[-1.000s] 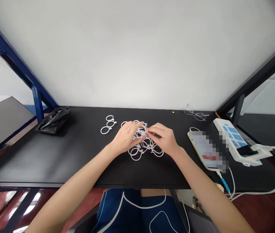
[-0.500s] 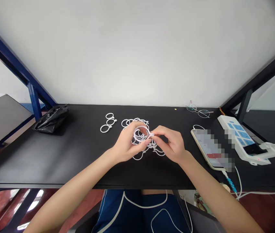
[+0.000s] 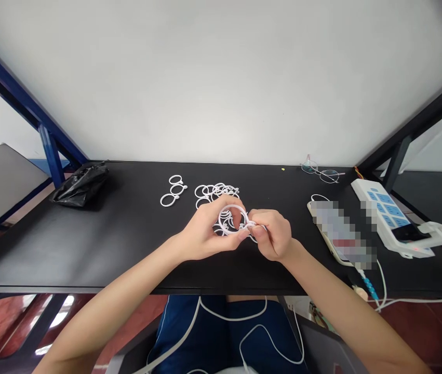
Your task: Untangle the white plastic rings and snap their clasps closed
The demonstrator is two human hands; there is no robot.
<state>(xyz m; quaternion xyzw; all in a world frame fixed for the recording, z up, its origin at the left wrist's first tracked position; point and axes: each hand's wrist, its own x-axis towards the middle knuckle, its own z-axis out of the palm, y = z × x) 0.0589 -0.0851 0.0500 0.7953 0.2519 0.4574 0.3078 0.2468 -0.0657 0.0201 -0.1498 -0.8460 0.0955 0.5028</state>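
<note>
A pale wall fills the back, and the black desk stretches in front of it. A blue metal frame rises at the desk's left end, with a grey panel beyond it, and a dark metal frame slants up at the right end.

A crumpled black plastic bag sits by the blue frame, well apart from the work. On the right lies a white power strip with blue sockets; a white plug and a black object sit on its near part, and a small red light shows there. Just beside it is a phone, its screen masked by coarse blocks, so any writing on it cannot be made out. A cable with a blue sleeve leaves its near end, close to the right forearm.

At the middle of the desk, the left hand curls around a white ring while the right hand pinches the ring's joint between thumb and bent forefinger. Both hands hide part of the pile of rings behind and beneath them. Wire-framed glasses lie near the wall. Left of the pile, three rings lie close together, each with a small knob. A yellow speck marks the desk left of the glasses.
</note>
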